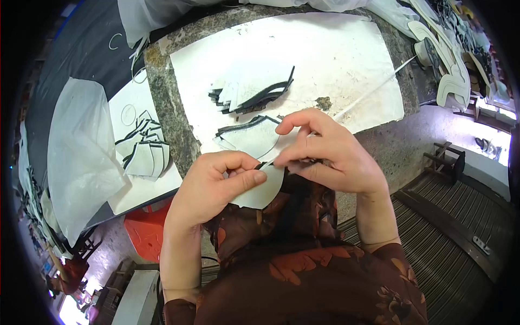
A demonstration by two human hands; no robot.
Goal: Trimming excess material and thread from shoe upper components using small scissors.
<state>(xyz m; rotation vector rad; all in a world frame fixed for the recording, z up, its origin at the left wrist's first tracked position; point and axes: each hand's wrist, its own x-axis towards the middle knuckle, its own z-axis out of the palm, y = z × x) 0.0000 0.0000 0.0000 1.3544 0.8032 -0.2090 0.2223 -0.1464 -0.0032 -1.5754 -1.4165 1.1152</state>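
My left hand (208,184) pinches the upper edge of a pale, curved cut piece (262,194) between thumb and forefinger. A dark border shows along that edge. A narrow white tape (368,95) lies at the same edge, and the closed fingers of my right hand (341,157) hold it close to my left fingertips. From there the tape runs up and right to a roll (427,52). Just beyond my hands rests a small stack of similar dark-edged pieces (252,138), partly hidden by my right hand. Farther back lies another fanned stack (246,92).
A white sheet (346,49) covers much of the worn stone-like tabletop (165,86). More cut pieces (147,154) and a clear plastic bag (81,157) lie at left. A red stool (145,233) stands below. Several pale curved parts (455,78) crowd the right edge.
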